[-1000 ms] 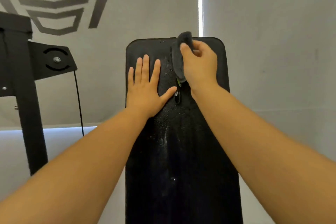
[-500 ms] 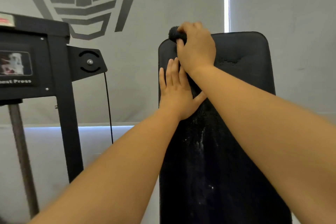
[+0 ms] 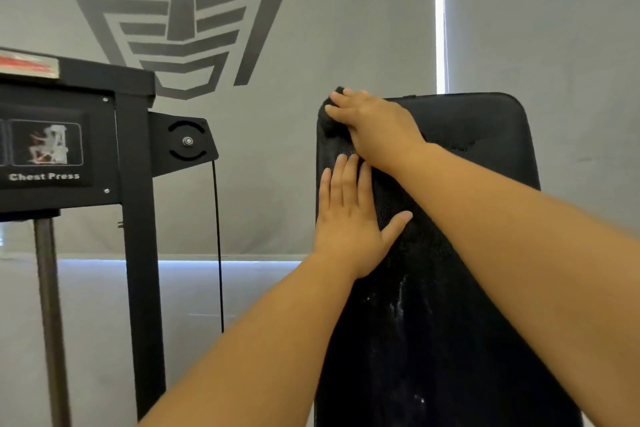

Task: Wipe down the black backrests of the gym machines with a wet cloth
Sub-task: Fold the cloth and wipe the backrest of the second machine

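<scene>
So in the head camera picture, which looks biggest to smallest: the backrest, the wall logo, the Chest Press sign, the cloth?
1. backrest, though nearest the camera
2. wall logo
3. Chest Press sign
4. cloth, mostly hidden under the right hand

A gym is shown: a black steel machine frame [image 3: 138, 218] is labelled "Chest Press" on its exercise placard [image 3: 45, 149], a tall black padded backrest [image 3: 485, 184] is seen beside it, and a large grey angular logo [image 3: 187, 28] is printed on the grey wall blind [image 3: 346, 45].
</scene>
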A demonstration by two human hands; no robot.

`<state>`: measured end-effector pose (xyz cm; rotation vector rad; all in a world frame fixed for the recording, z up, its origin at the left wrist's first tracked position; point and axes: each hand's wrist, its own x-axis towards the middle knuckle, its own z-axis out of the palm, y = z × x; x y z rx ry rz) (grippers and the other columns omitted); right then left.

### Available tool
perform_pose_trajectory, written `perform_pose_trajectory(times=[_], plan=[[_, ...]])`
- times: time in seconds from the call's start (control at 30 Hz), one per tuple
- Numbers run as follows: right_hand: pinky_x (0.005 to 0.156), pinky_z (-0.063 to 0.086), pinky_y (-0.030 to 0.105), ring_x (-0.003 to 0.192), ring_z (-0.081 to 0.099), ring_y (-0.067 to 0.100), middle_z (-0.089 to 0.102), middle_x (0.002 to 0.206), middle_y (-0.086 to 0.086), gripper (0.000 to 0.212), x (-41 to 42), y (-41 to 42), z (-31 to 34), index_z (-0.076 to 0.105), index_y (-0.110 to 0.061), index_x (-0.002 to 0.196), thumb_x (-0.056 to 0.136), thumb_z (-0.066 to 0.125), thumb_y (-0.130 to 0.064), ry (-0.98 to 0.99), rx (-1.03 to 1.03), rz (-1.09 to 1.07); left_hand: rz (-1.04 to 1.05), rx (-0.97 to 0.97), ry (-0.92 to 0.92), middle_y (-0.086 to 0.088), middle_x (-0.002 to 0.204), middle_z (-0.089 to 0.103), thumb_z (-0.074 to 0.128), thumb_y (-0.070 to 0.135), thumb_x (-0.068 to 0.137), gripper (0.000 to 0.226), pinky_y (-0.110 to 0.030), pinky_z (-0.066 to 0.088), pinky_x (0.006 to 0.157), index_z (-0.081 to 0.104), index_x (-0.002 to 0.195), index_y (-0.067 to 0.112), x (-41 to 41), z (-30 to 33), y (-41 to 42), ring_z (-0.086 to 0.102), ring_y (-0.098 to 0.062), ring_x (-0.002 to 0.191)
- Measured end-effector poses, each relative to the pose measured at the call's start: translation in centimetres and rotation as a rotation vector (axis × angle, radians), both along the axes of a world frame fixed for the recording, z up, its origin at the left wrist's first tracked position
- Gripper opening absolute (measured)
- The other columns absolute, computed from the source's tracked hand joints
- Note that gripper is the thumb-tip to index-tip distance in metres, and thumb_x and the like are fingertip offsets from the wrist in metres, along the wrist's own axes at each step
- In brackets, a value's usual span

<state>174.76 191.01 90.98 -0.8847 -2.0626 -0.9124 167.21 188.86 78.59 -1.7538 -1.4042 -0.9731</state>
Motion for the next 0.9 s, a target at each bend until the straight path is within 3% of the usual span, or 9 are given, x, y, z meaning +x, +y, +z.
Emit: perform_pose_trajectory(times=[0.1,0.2,0.3,0.37,0.43,0.57,0.7,0.83,0.9], plan=[[0.072,0.038,0.03,0.111,0.046,0.023,0.052,0.124,0.003,0.038,-1.5,0.2,0.2,0.054,-0.017,0.121,0.09,0.04,0.001,0.251,-0.017,0.018,-0.036,0.0,0.007,-0.017,0.157,0.001,0.007,0.066,0.078,0.096,-0.036,-0.02,0.113,0.007,0.149,0.001,0.0,0.2,0.0,-0.019,-0.02,0.14],[0.093,0.038,0.035,0.131,0.034,0.021,0.041,0.142,-0.001,0.044,-1.4,-0.4,-1.5,0.049,-0.021,0.132,0.093,0.039,-0.003,0.163,-0.049,0.095,0.009,-0.001,0.028,-0.018,0.157,0.001,0.005,0.064,0.079,0.096,-0.037,-0.02,0.114,0.007,0.149,0.0,-0.2,0.1,-0.1,-0.017,-0.024,0.142],[0.109,0.02,0.032,0.143,0.016,0.014,0.024,0.153,-0.01,0.048,0.5,-1.4,-3.1,0.041,-0.029,0.139,0.096,0.036,-0.007,0.005,-0.111,0.177,0.011,0.071,0.027,-0.021,0.155,0.013,0.013,0.064,0.085,0.09,-0.041,-0.01,0.117,0.016,0.148,0.0,-0.2,-0.1,0.2,-0.004,-0.028,0.144],[0.108,0.023,0.034,0.143,0.018,0.014,0.023,0.154,-0.011,0.048,1.1,-1.5,-2.6,0.04,-0.03,0.14,0.097,0.036,-0.008,-0.07,-0.079,0.127,-0.013,0.102,0.017,-0.019,0.155,0.015,0.018,0.064,0.087,0.088,-0.041,-0.008,0.117,0.02,0.147,0.0,-0.2,-0.1,0.2,-0.003,-0.027,0.144],[0.106,0.033,0.037,0.139,0.028,0.018,0.03,0.152,-0.008,0.047,0.7,-0.9,-1.0,0.042,-0.028,0.139,0.097,0.037,-0.007,-0.094,-0.018,0.061,0.013,0.051,0.033,-0.016,0.157,0.004,0.012,0.066,0.085,0.09,-0.041,-0.013,0.116,0.009,0.15,0.003,-0.3,0.0,0.1,-0.013,-0.024,0.144],[0.098,0.041,0.042,0.12,0.05,0.03,0.056,0.133,0.005,0.044,-0.7,0.6,2.0,0.057,-0.023,0.128,0.092,0.04,-0.002,0.207,-0.032,0.09,0.038,0.008,0.044,-0.013,0.158,-0.01,0.003,0.066,0.082,0.091,-0.041,-0.018,0.115,-0.005,0.15,0.005,-0.3,0.0,-0.1,-0.022,-0.023,0.142],[0.105,0.037,0.044,0.13,0.043,0.03,0.05,0.139,0.004,0.041,0.7,0.5,-2.6,0.058,-0.014,0.126,0.09,0.045,0.0,0.146,0.027,0.224,0.007,0.054,0.032,-0.014,0.158,0.0,0.011,0.066,0.084,0.09,-0.042,-0.012,0.117,0.005,0.15,0.004,-0.6,-0.3,0.3,-0.015,-0.023,0.143],[0.101,0.036,0.04,0.118,0.055,0.03,0.061,0.124,0.009,0.04,2.7,0.9,-5.7,0.067,-0.009,0.114,0.079,0.051,0.001,0.139,0.16,0.312,-0.027,0.151,0.019,-0.018,0.154,0.02,0.022,0.064,0.086,0.088,-0.044,0.0,0.118,0.021,0.147,0.001,-0.4,-0.5,0.8,0.005,-0.027,0.144],[0.102,0.037,0.041,0.12,0.054,0.03,0.06,0.127,0.007,0.039,2.9,0.9,-4.4,0.066,-0.012,0.116,0.083,0.052,0.001,0.134,0.156,0.273,-0.03,0.16,0.031,-0.018,0.154,0.019,0.023,0.063,0.087,0.087,-0.045,-0.001,0.117,0.021,0.147,0.0,-0.4,-0.6,0.9,0.003,-0.027,0.144]])
